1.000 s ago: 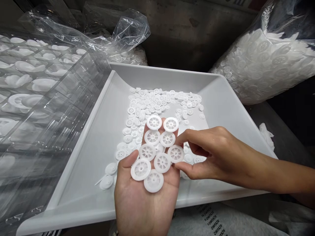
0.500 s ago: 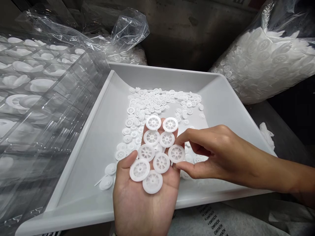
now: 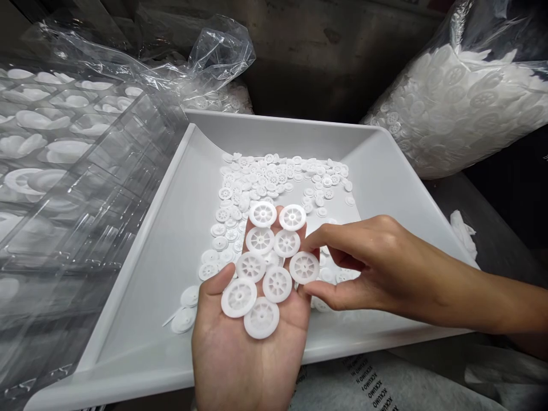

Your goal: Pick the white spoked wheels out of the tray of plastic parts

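Note:
My left hand (image 3: 252, 365) lies palm up over the tray, with several small white plastic spoked wheels (image 3: 261, 318) spread across its palm and fingers. Its thumb rests beside the wheels at the left. From the right, my right hand (image 3: 381, 268) pinches one white plastic wheel (image 3: 304, 267) by its edge, index finger above and thumb below, at the side of the left fingers. Beneath both hands, a heap of loose white wheels (image 3: 265, 177) covers much of the floor of a white tray (image 3: 137, 262); the hands hide part of the heap.
Stacked clear compartment trays (image 3: 124, 177) holding white parts stand at the left. A clear plastic bag (image 3: 222, 57) lies behind them. At the back right sits a full clear bag of white wheels (image 3: 462, 114). Printed grey fabric (image 3: 411, 382) lies below the tray's front edge.
The whole view has shifted slightly, so hands and wheels appear a little further left. Both hands keep their hold, and the wheels lie in the same arrangement.

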`<state>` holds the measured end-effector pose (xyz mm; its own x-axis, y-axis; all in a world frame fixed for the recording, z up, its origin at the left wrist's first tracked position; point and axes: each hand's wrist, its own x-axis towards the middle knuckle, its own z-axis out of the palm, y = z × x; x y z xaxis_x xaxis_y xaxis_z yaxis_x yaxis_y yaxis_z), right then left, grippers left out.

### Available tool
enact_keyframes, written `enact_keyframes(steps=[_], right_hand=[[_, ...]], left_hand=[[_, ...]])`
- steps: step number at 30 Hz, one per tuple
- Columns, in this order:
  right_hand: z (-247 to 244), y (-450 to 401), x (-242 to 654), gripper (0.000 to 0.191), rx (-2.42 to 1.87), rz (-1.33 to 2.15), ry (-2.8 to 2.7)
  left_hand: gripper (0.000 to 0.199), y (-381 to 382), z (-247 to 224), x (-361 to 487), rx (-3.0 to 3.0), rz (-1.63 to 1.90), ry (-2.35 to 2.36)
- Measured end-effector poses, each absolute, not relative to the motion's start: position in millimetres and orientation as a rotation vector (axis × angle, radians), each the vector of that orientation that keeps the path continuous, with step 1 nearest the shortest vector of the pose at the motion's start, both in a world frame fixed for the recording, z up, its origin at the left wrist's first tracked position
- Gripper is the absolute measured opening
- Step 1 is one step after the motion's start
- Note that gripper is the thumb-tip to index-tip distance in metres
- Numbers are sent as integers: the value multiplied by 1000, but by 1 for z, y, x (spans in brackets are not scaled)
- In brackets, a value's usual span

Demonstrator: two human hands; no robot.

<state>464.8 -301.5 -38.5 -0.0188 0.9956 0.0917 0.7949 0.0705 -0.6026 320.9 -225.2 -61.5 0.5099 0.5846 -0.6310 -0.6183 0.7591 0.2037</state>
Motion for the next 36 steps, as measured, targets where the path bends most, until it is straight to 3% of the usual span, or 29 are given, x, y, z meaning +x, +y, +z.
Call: enact_keyframes(steps=[25, 36], right_hand=[[-36, -301, 469, 30, -1785, 522, -1838], [-47, -300, 461, 38, -1801, 609, -1750]], left_hand=[[38, -224, -62, 322, -56, 730, 760], [38, -224, -62, 320, -85, 763, 779]])
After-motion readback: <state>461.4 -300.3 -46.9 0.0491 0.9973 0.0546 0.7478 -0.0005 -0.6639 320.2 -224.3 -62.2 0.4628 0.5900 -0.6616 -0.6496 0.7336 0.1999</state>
